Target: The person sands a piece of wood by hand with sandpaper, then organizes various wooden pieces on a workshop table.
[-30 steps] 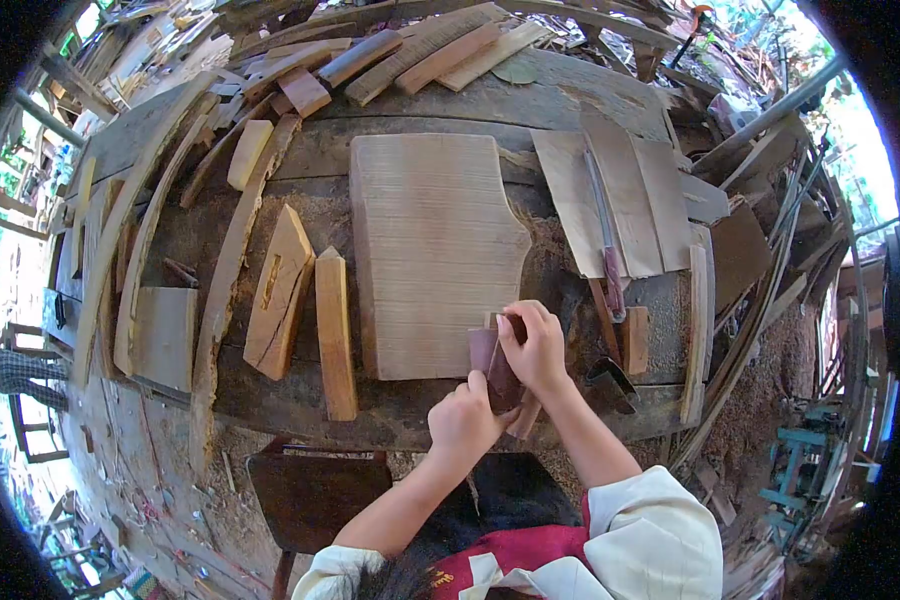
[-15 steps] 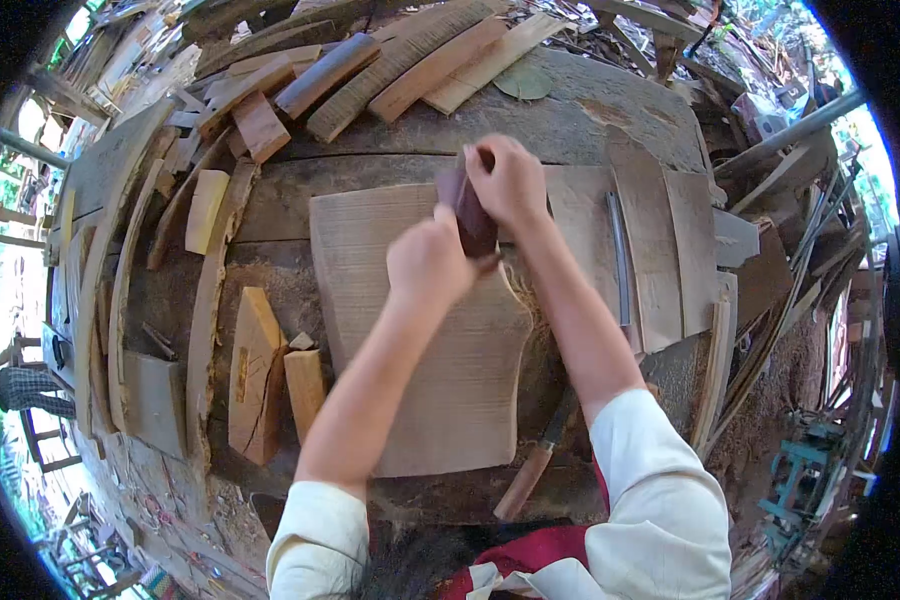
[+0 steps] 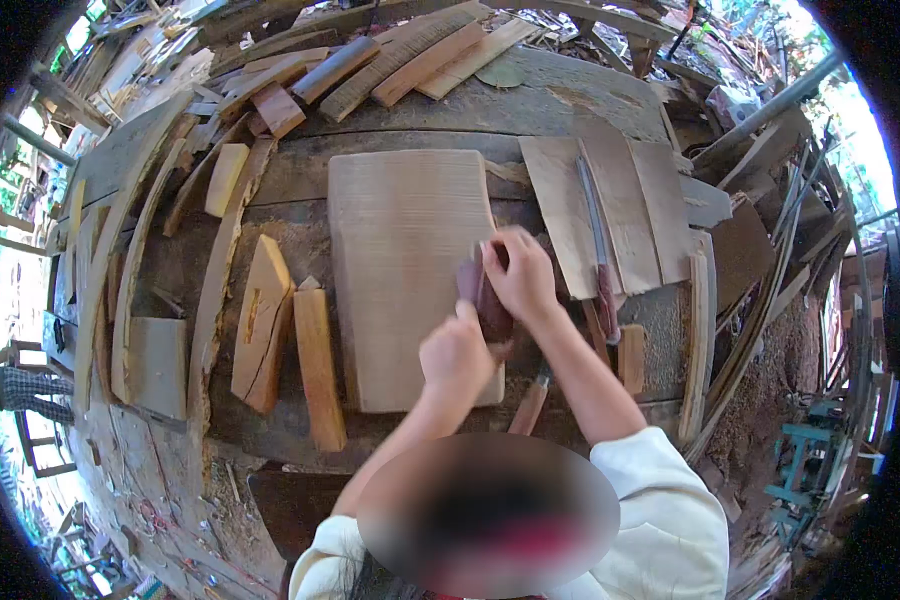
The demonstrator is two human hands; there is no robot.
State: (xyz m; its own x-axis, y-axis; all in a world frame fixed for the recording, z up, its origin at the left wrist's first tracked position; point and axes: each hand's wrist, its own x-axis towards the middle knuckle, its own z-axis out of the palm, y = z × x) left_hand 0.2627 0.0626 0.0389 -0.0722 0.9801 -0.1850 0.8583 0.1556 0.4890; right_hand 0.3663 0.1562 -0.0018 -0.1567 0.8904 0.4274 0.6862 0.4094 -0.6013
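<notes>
Wooden board (image 3: 410, 260), one dark block (image 3: 486, 298), two hands (image 3: 457, 352) (image 3: 518, 275)

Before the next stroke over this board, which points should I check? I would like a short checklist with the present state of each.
1. Grip: left hand and right hand are both closed on the sanding piece: ok.
2. Sanding piece is over the board, at its right edge: ok.
3. Board surface is free of loose things: ok.
4. Board is fixed to the bench; no clamp is visible: cannot tell.
5. Long knife is clear of the stroke; it lies close beside the right hand: probably not ok.
</notes>
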